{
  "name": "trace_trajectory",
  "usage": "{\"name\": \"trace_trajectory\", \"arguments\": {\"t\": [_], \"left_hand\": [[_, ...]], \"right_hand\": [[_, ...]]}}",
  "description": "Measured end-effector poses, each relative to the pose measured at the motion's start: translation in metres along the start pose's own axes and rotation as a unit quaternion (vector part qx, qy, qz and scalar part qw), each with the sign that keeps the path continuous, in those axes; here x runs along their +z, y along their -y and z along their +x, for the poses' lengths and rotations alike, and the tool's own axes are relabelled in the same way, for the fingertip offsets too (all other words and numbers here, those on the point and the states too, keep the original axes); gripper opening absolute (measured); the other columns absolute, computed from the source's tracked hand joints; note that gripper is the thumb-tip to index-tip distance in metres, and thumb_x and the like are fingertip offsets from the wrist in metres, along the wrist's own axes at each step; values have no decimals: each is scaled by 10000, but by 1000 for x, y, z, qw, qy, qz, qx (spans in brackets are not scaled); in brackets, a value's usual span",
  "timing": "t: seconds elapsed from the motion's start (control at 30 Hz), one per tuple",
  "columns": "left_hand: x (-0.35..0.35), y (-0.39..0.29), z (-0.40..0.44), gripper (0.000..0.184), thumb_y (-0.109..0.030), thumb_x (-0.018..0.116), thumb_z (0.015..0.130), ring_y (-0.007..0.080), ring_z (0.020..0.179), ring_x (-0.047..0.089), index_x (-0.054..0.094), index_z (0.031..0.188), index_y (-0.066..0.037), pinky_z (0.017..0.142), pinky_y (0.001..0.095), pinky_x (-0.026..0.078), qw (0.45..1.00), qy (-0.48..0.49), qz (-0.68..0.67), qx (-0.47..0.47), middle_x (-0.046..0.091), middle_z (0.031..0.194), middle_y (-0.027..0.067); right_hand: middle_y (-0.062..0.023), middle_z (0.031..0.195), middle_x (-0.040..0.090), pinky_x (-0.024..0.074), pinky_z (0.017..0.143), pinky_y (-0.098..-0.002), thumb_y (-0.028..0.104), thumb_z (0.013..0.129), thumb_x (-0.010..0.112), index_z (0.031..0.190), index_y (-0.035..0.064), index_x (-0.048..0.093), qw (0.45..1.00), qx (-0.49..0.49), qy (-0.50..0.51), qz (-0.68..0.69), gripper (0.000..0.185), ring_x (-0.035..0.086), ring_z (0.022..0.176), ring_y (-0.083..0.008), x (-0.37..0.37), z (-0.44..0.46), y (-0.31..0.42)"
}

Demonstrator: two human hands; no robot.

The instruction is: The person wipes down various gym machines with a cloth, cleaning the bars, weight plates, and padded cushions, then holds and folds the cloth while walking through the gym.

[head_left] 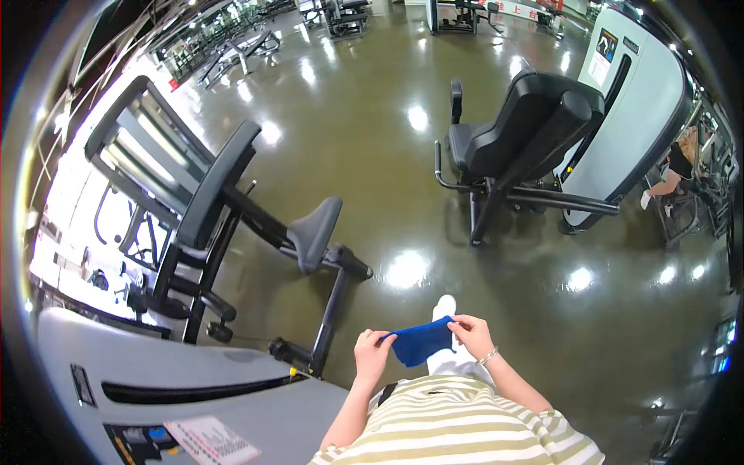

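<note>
A blue cloth (422, 343) is stretched between my two hands, in front of my striped shirt. My left hand (373, 355) pinches its left corner, and my right hand (472, 336), with a bracelet at the wrist, pinches its right corner. The cloth hangs a little below the fingers, above my white trousers and one white shoe (445, 305).
A machine with a grey seat (316, 232) stands at the left, its grey housing (232, 403) close at lower left. A black-seated machine (519, 132) with a white housing (628, 124) is at the right. A person (683, 159) is at far right. The floor (372, 139) is glossy.
</note>
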State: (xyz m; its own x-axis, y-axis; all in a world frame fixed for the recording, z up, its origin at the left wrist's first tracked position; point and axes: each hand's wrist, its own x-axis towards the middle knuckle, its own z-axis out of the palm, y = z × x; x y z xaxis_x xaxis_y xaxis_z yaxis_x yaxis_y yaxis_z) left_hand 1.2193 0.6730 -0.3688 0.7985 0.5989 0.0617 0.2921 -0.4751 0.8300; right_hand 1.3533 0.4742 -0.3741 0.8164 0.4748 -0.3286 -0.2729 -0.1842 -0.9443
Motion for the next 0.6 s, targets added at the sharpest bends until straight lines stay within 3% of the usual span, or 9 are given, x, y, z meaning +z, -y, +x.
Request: {"name": "trace_trajectory", "arguments": {"t": [0.1, 0.17, 0.23, 0.3, 0.37, 0.43, 0.5, 0.57, 0.6], "left_hand": [[28, -20, 65, 101, -103, 669, 779, 124, 580, 559, 678, 848, -31, 568, 269, 455, 998, -30, -39, -35, 629, 699, 76], [40, -57, 116, 110, -90, 638, 817, 70, 542, 540, 668, 899, -23, 524, 232, 439, 978, -25, -165, -124, 635, 680, 50], [57, -76, 163, 136, -63, 594, 852, 57, 546, 556, 637, 966, -4, 522, 206, 443, 976, -9, -184, -113, 639, 676, 48], [72, -107, 209, 148, -48, 558, 877, 88, 603, 606, 607, 1002, 15, 563, 211, 470, 956, -19, -285, -68, 642, 686, 71], [80, -135, 256, 117, -33, 526, 898, 131, 676, 648, 569, 992, 21, 641, 232, 499, 958, -20, -287, -11, 656, 742, 92], [83, -175, 300, 98, -18, 528, 893, 135, 738, 650, 561, 977, 19, 655, 235, 498, 935, -18, -348, 67, 654, 792, 99], [84, -215, 339, 99, 5, 533, 883, 141, 787, 642, 560, 977, 23, 665, 236, 496, 943, -24, -290, 158, 641, 848, 112], [97, -251, 371, 161, 21, 511, 881, 119, 775, 602, 525, 1041, 9, 670, 237, 476, 913, -34, -297, 279, 602, 899, 76], [107, -266, 387, 189, 23, 523, 872, 116, 813, 597, 516, 1060, 10, 688, 236, 477, 890, -28, -293, 348, 595, 943, 78]], "right_hand": [[-103, 665, 627, 466, 484, -236, 90, 869, 587, 966, -41, 587, 993, -23, 33, 108, 163, 559, 495, -121, -16, 63, 32], [-151, 739, 655, 482, 507, -238, 88, 899, 536, 1031, -31, 520, 989, -22, 27, 145, 178, 621, 571, -150, -28, 104, 68], [-166, 800, 660, 509, 554, -248, 89, 914, 509, 1036, -30, 496, 987, -69, 5, 148, 170, 648, 645, -167, -41, 145, 100], [-173, 855, 659, 537, 621, -275, 82, 926, 480, 1047, -29, 473, 976, -180, -21, 124, 164, 663, 720, -186, -57, 177, 133], [-195, 878, 643, 540, 627, -299, 48, 927, 450, 1033, -37, 451, 970, -211, -42, 115, 136, 660, 742, -223, -70, 203, 165], [-192, 860, 644, 538, 642, -297, 11, 917, 436, 1025, -49, 450, 925, -357, -92, 88, 124, 657, 737, -223, -79, 217, 198], [-211, 878, 635, 538, 647, -296, -31, 892, 412, 1044, -61, 426, 892, -431, -137, 14, 155, 653, 715, -223, -99, 221, 227], [-254, 906, 612, 533, 710, -345, -37, 868, 405, 1109, -54, 352, 795, -539, -227, -161, 248, 643, 725, -265, -122, 220, 246], [-302, 974, 578, 511, 773, -384, -11, 866, 415, 1132, -45, 309, 729, -627, -245, -123, 289, 628, 821, -315, -125, 228, 265]]}}
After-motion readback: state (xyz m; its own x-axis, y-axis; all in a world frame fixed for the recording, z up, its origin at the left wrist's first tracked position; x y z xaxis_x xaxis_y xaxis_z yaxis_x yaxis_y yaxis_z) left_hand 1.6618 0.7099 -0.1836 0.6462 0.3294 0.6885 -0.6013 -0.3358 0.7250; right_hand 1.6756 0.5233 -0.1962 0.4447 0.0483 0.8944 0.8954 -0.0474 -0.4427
